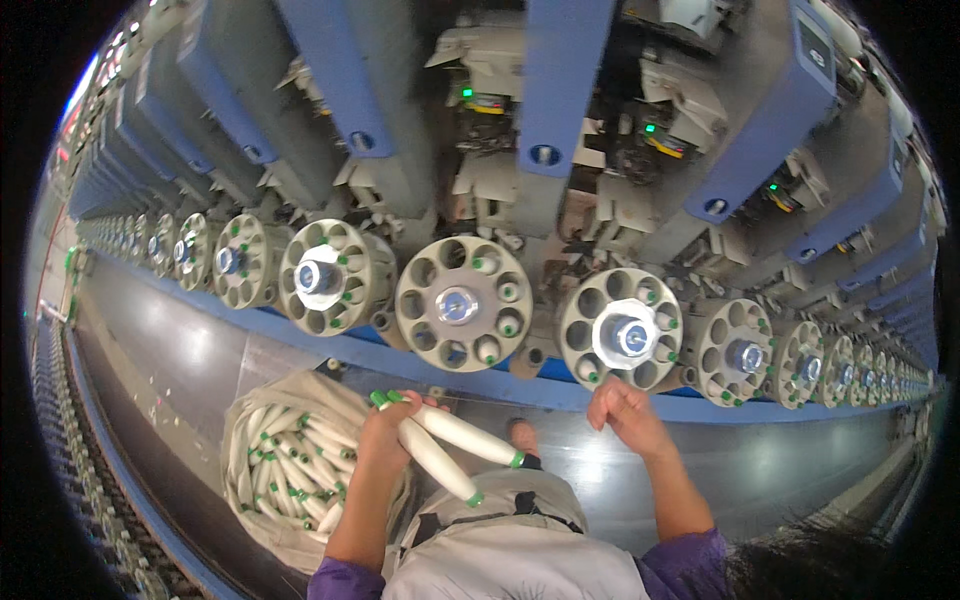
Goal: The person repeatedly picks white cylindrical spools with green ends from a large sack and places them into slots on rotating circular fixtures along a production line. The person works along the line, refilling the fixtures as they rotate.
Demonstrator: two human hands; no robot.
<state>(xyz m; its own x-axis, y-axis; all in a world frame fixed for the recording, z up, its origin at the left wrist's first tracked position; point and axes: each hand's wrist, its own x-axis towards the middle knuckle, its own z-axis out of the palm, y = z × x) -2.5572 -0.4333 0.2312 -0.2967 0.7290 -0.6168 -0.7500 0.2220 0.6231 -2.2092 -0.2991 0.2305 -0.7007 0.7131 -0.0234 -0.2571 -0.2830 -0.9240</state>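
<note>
Two white yarn bobbins (440,460) with green ends are gripped side by side in my left hand (388,430), tilted down to the right in front of my body. My right hand (630,415) is raised just below a round bobbin magazine (577,335) with a shiny centre. Its fingers are curled together, and anything small between them is hidden. Several pockets of that magazine hold bobbins, one of them a green-tipped bobbin (588,370) just above my right fingers. Left of it, another round magazine (408,305) has bobbins along its right side.
A cloth sack (240,400) full of white bobbins with green ends stands at my left. Ahead, a long row of blue and grey winding machine units (565,80) curves to both sides. A blue rail (545,390) runs under the magazines, above the grey floor (190,325).
</note>
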